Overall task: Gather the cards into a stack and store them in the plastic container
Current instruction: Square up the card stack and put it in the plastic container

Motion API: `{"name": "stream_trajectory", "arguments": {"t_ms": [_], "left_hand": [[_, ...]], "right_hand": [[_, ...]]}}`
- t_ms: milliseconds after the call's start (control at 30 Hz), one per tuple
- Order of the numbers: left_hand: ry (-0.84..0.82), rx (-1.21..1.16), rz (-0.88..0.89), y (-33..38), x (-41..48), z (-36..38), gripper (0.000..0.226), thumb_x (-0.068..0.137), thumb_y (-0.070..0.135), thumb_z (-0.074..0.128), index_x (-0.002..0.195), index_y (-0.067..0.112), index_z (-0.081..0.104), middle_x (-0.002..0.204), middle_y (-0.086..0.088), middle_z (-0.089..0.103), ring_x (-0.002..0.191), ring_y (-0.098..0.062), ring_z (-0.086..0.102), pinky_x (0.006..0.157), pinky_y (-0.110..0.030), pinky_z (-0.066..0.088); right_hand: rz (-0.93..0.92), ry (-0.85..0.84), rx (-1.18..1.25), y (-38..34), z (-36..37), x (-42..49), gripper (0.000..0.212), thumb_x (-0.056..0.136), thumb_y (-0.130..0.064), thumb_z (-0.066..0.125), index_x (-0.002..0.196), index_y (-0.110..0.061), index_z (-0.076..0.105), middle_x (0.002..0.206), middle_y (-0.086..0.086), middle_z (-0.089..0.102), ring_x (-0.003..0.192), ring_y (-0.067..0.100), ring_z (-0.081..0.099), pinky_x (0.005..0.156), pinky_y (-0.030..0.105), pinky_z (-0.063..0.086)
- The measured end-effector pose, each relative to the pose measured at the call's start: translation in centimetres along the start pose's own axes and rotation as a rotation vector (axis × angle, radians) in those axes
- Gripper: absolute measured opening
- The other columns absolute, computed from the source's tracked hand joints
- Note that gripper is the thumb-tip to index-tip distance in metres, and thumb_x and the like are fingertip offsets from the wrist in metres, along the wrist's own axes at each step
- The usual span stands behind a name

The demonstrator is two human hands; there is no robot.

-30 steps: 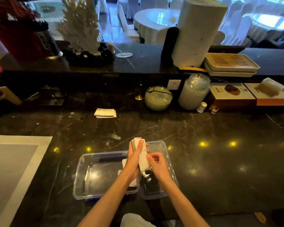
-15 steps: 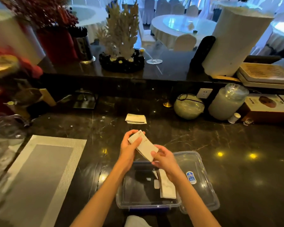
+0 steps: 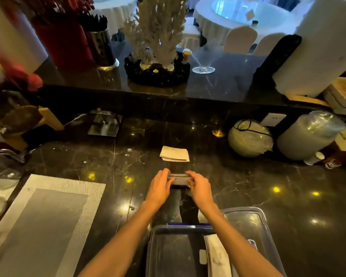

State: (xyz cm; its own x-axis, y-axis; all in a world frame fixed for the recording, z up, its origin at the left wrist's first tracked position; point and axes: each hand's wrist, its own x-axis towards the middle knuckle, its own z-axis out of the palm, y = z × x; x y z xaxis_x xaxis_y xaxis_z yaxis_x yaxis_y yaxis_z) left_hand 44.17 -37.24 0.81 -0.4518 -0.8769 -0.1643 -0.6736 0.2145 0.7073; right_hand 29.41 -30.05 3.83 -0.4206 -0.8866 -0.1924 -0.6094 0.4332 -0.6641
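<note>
While squaring the cards [image 3: 179, 178] on edge on the bench [image 3: 258, 196], gripping them between left hand [image 3: 159, 188] and right hand [image 3: 200, 188]; probably grabbing the far pile [image 3: 174, 154] next, then dropping all into the near container [image 3: 265, 226].

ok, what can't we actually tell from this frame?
- Held cards: count and faces, head view; left hand and right hand cover the ends.
- Container: near part cut off by bottom edge, forearms cross it.
- Cards in container: count unclear, cut off.
- Far pile: print too small.
</note>
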Motion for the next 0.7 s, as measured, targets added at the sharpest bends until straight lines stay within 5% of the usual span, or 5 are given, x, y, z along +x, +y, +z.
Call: {"name": "stream_trajectory", "arguments": {"t_ms": [400, 700], "left_hand": [[0.046, 0.002, 0.023, -2.6, 1.9, 3.7, 0.059, 0.092, -0.006, 0.048, 0.145, 0.017, 0.041, 0.142, -0.008, 0.042, 0.125, -0.026, 0.049, 0.106, -0.042, 0.045], [0.113, 0.018, 0.068, -2.5, 1.4, 3.1, 0.041, 0.094, 0.002, 0.054, 0.134, 0.012, 0.054, 0.124, -0.012, 0.057, 0.111, -0.028, 0.058, 0.095, -0.041, 0.050]], "right_hand": [[-0.026, 0.051, -0.077, 2.6, 3.9, 2.4, 0.058, 0.095, 0.003, 0.048, 0.148, -0.019, 0.043, 0.141, 0.009, 0.058, 0.121, 0.023, 0.063, 0.103, 0.036, 0.051], [-0.113, 0.117, -0.012, 3.1, 3.7, 2.3, 0.044, 0.091, 0.004, 0.059, 0.131, -0.014, 0.063, 0.125, 0.008, 0.069, 0.113, 0.020, 0.067, 0.103, 0.028, 0.048]]}}
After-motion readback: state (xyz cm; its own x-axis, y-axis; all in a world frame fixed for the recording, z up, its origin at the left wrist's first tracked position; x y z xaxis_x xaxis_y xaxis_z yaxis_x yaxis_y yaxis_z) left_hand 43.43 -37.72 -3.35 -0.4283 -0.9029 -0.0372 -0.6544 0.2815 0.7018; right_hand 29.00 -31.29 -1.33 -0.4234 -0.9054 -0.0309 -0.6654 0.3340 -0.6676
